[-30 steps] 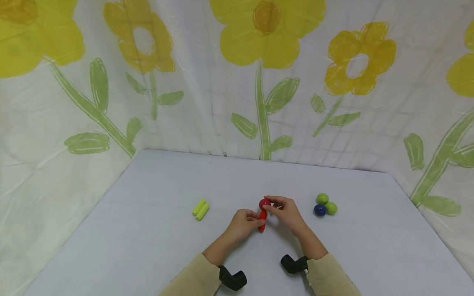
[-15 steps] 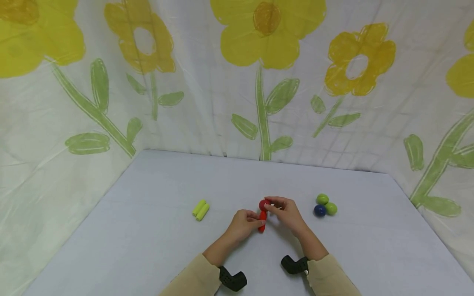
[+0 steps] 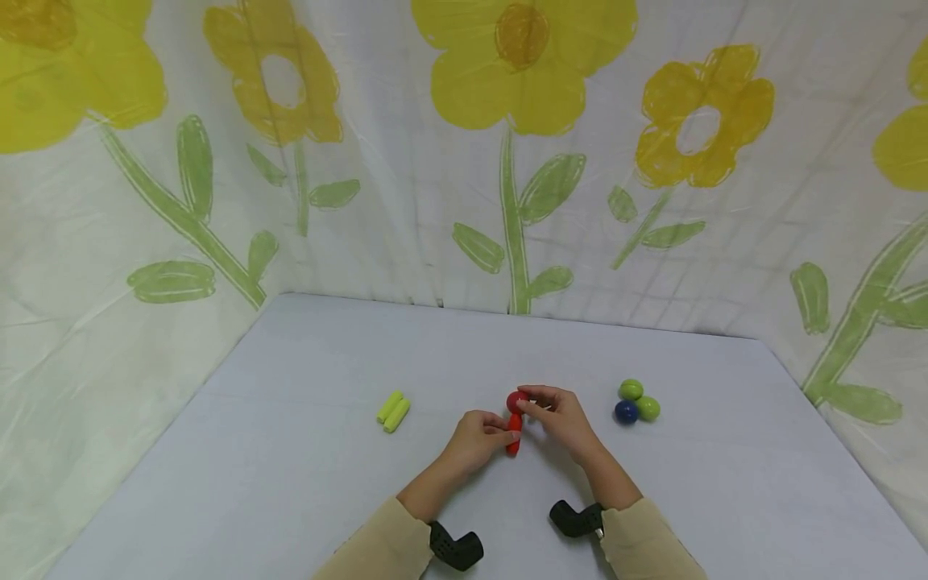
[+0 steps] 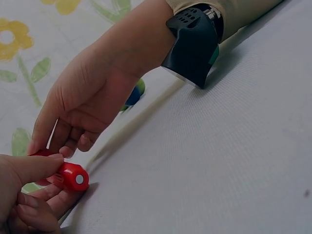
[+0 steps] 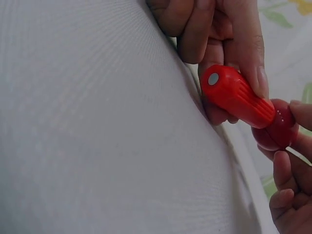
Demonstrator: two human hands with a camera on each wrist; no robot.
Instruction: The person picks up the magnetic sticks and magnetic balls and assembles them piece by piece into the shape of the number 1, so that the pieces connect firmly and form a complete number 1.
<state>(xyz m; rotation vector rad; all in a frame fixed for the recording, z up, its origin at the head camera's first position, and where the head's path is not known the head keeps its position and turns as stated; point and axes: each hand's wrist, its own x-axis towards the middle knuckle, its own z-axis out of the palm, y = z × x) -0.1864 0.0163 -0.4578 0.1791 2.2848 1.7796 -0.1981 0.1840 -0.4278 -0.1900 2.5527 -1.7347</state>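
In the head view, my left hand (image 3: pixel 473 441) pinches a red magnetic rod (image 3: pixel 514 435) between thumb and fingers. My right hand (image 3: pixel 562 415) holds a dark red ball (image 3: pixel 517 401) at the rod's far end. Seen from the right wrist, the ribbed rod (image 5: pixel 241 99) touches the ball (image 5: pixel 276 127), and a round silvery disc marks its free end. The left wrist view shows that same rod end (image 4: pixel 74 177) between the left thumb and fingers; the ball there is mostly hidden by the fingers.
Two yellow-green rods (image 3: pixel 394 412) lie side by side on the white table (image 3: pixel 304 354), to the left. Right of the hands, two green balls (image 3: pixel 648 408) and a dark blue ball (image 3: pixel 627 412) sit grouped together. A flower-printed curtain (image 3: pixel 391 209) hangs behind the table.
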